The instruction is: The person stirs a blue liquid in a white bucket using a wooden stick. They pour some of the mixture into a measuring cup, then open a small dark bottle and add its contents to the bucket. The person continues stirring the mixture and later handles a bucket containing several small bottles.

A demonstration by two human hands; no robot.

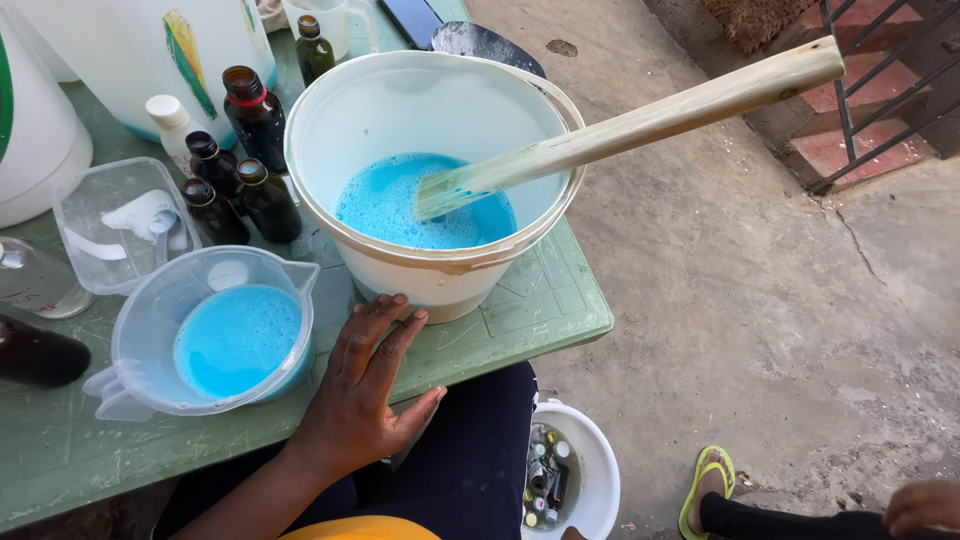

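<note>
My left hand (368, 385) lies flat on the green plastic table (520, 310), fingers apart, holding nothing. Its fingertips touch the base of a white bucket (440, 100) that holds foamy blue liquid (385, 205). A long wooden paddle (640, 120) leans in the bucket with its blade in the liquid and its handle sticking out to the upper right; no hand is on it. Just left of my hand stands a clear measuring jug (215, 335) with the same blue liquid. My right hand is out of sight.
Several brown glass bottles (240, 170) stand left of the bucket, beside a clear tub (115, 220) and large white jugs (140, 60). On the concrete ground sits a white bowl (590, 480) of small bottles. Another person's sandalled foot (708, 485) and hand (925, 505) are at bottom right.
</note>
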